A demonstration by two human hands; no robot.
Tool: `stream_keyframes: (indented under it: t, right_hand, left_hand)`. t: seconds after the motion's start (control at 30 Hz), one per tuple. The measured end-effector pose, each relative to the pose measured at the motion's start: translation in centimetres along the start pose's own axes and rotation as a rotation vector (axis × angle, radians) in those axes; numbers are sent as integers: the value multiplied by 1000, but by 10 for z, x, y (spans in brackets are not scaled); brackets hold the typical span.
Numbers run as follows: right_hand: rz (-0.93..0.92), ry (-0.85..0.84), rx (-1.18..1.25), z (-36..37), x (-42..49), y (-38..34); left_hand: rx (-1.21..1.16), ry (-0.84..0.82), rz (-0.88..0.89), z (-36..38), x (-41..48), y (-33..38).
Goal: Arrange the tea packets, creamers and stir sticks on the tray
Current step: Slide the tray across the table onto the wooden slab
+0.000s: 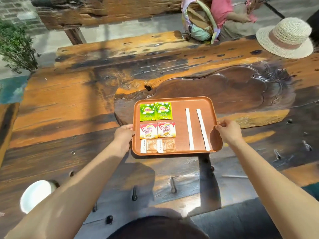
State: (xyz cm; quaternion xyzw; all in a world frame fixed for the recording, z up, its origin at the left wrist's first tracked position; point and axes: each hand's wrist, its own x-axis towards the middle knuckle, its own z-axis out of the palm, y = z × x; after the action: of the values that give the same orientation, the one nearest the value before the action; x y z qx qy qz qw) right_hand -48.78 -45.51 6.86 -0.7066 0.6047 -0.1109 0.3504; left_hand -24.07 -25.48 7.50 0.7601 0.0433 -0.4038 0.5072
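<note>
From the head camera, we held the tray [179, 153] by both short sides on the table [69, 104]. Our left hand [124, 133] had its fingers [128, 127] curled over the left rim. Our right hand [228, 129] pinched the right rim between thumb and fingers [220, 125]. Neither hand held anything else.

The arranging looked done, as far as we could judge. Two green tea packets [155, 111] lay side by side at the tray's far left. Two creamers [157, 130] sat in a row just nearer to us. Two clear sachets [158, 145] lined the near left edge, their contents too small to tell. Two paper-wrapped stir sticks [197, 129] lay lengthwise on the right half, apart and roughly parallel, the right one slightly slanted. We saw no loose packets on the table, so only a final squaring of the tray seemed left.

The tray's near rim lay well in from the table's near edge. Its far half rested over a carved hollow [215, 90] in the wood, whose raised lip could catch a sliding tray. Bare table stretched wide to the left and ahead. A white cup [35, 195] stood near our left forearm, a straw hat [284, 37] at the far right, a backpack [198, 23] beyond.
</note>
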Motion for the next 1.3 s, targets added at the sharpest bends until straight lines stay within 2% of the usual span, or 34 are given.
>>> stream_keyframes:
  t: [0.27, 0.5, 0.8, 1.3]
  right_hand:
    - [-12, 36, -73, -34, 92, 14]
    - [15, 37, -34, -45, 149, 20]
    - [99, 36, -26, -43, 197, 21]
    - [64, 99, -81, -37, 221, 20]
  left_hand:
    - [97, 54, 51, 84, 22, 31]
    - [172, 52, 87, 129, 48, 45]
    - [221, 55, 89, 159, 83, 51]
    - [268, 43, 115, 176, 96, 59]
